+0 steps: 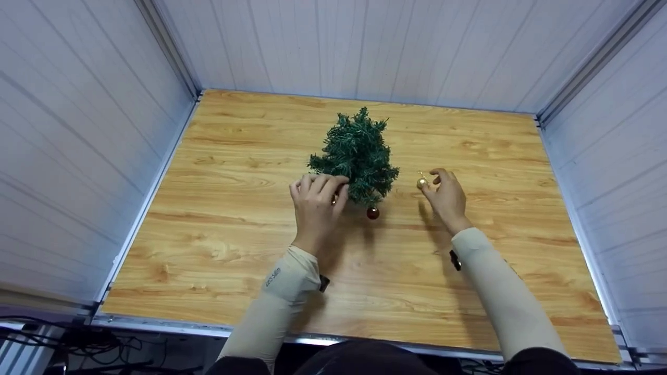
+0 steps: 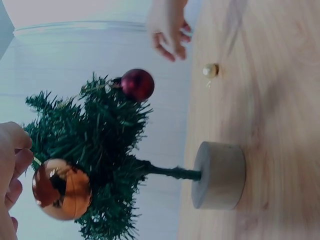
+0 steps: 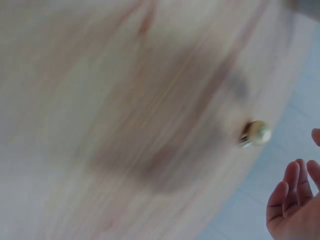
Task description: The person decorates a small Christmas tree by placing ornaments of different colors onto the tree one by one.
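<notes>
A small green artificial Christmas tree [image 1: 359,151] stands on a round wooden base [image 2: 220,175]. At its left side, the left hand [image 1: 314,200] pinches the thin gold string of a shiny copper Christmas ball [image 2: 62,189], which hangs against the branches. A dark red ball [image 2: 137,84] hangs from a front branch on the right. To the right of the tree, a small gold ball [image 2: 210,70] with a loop lies on the tabletop. The right hand [image 1: 446,200] hovers above and beside it, fingers loosely bent and apart from the ball in both wrist views.
The wood-grain tabletop [image 1: 208,250] is enclosed by white panel walls [image 1: 333,47] at the back and both sides. A metal edge [image 1: 156,322] runs along the front. Black cables [image 1: 88,338] lie in a tangle below the front left corner.
</notes>
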Action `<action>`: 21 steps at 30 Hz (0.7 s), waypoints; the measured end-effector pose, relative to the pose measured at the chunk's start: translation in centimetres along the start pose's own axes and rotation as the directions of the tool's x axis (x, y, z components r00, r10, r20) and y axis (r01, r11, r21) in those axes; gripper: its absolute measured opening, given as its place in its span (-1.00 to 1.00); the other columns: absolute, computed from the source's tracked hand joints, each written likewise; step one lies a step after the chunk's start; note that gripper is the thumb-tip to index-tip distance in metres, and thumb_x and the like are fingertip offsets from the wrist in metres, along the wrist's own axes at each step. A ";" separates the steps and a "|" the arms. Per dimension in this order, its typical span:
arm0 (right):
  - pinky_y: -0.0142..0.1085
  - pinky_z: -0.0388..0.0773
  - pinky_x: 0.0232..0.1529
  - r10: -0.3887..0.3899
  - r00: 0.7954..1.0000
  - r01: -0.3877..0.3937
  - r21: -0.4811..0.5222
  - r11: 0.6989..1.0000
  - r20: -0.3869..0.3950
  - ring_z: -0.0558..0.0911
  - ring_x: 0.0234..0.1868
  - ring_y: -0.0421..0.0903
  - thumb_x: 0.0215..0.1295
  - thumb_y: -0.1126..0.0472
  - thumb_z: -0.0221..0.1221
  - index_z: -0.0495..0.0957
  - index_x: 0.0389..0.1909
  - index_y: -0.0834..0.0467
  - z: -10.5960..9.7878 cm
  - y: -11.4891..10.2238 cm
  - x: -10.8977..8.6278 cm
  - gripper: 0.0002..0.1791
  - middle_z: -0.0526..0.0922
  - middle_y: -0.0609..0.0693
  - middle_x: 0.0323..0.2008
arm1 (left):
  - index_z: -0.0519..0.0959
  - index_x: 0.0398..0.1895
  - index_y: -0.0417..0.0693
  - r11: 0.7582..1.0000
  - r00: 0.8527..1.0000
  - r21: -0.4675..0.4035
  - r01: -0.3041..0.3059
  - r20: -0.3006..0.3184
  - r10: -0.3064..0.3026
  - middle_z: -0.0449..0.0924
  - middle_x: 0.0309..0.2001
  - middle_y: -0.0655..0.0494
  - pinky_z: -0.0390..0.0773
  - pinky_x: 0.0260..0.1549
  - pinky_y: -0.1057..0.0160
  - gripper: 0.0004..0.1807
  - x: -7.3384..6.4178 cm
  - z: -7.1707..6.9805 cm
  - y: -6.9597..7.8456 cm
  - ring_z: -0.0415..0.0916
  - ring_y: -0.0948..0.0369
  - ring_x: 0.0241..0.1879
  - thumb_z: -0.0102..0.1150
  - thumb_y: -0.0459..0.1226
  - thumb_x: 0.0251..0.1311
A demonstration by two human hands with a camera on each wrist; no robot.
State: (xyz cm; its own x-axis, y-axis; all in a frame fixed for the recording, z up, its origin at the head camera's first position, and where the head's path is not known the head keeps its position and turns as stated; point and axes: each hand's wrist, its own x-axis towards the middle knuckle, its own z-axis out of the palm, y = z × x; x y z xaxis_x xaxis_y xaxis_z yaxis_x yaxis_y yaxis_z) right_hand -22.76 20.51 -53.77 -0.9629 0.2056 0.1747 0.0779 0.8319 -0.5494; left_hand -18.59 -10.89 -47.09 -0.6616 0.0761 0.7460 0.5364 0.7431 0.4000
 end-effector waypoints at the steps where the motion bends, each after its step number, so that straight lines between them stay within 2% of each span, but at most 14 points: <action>1: -0.10 0.42 -0.36 -0.007 1.000 0.008 -0.023 1.000 0.017 0.53 -0.30 0.06 0.29 0.06 0.28 0.49 0.18 0.17 0.1 0.3 0.2 -0.51 0.57 0.19 -0.13 | 0.68 -0.22 0.12 1.000 1.000 -0.002 0.008 -0.008 -0.008 0.67 -0.28 0.23 0.24 -0.08 0.02 -0.89 0.2 -0.1 -0.1 0.44 0.15 -0.20 0.30 -0.14 0.22; 6: -0.07 0.47 -0.33 -0.035 0.996 0.044 -0.114 0.993 0.076 0.52 -0.26 0.09 0.29 0.09 0.28 0.43 0.28 0.11 0.7 1.4 1.2 -0.45 0.52 0.20 -0.08 | 0.67 -0.17 0.11 0.999 0.998 -0.007 0.047 -0.030 -0.047 0.66 -0.26 0.23 0.25 -0.09 0.03 -0.85 1.2 -0.2 -0.4 0.44 0.13 -0.22 0.28 -0.11 0.24; 12: -0.05 0.49 -0.33 -0.044 0.991 0.067 -0.181 0.981 0.126 0.53 -0.29 0.09 0.31 0.13 0.27 0.42 0.30 0.12 1.4 2.3 1.8 -0.45 0.50 0.20 -0.09 | 0.64 -0.08 0.10 0.996 0.997 0.012 0.083 0.001 -0.083 0.65 -0.22 0.20 0.24 -0.11 0.04 -0.75 2.1 0.4 -0.6 0.42 0.13 -0.22 0.29 -0.05 0.24; 16: -0.05 0.49 -0.35 -0.067 0.988 0.096 -0.217 0.972 0.138 0.54 -0.33 0.08 0.29 0.14 0.29 0.44 0.27 0.14 1.6 2.5 2.1 -0.46 0.50 0.23 -0.07 | 0.64 -0.09 0.10 0.996 0.995 0.025 0.091 0.030 -0.092 0.64 -0.22 0.20 0.23 -0.10 0.05 -0.74 2.3 0.8 -0.7 0.41 0.14 -0.20 0.29 -0.04 0.23; 21: -0.03 0.46 -0.31 -0.089 0.989 0.115 -0.222 0.968 0.120 0.52 -0.35 0.07 0.29 0.13 0.29 0.49 0.21 0.15 1.8 2.3 2.6 -0.51 0.50 0.20 -0.13 | 0.66 -0.19 0.11 0.996 0.996 0.025 0.084 0.030 -0.085 0.65 -0.21 0.21 0.24 -0.08 0.03 -0.81 2.7 0.9 -0.7 0.42 0.13 -0.19 0.29 -0.04 0.23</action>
State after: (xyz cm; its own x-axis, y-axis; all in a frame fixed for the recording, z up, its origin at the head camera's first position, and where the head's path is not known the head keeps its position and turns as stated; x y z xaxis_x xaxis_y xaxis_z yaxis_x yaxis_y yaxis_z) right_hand -25.58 22.05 -56.03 -0.9901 0.0668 0.1234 0.0226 0.9437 -0.3301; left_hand -21.21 -10.57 -45.83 -0.7202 0.0329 0.6930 0.4657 0.7633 0.4477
